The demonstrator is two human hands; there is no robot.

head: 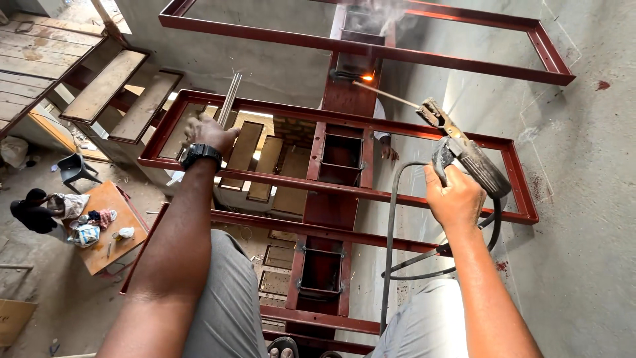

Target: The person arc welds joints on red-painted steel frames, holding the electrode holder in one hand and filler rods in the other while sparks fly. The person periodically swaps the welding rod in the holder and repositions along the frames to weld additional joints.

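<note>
Red-painted steel stair frame (344, 166) under you, and you're mid-weld: your right hand (456, 199) is wrapped tight around the electrode holder (470, 159), rod (387, 95) sparking at the central spine. Your left hand (207, 134) clutches a bundle of spare rods (230, 99) against a tread frame. Looks partway done to me: I count four open tread frames, only a few wooden treads (122, 89) fitted on the flight at the left.

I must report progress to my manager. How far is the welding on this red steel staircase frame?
Done: several red step frames already sit on the central spine. In hand: the right hand holds the electrode holder, and its rod sparks at a joint on the upper frame. The left hand grips spare rods. Left: these lower frames have no treads.
</note>
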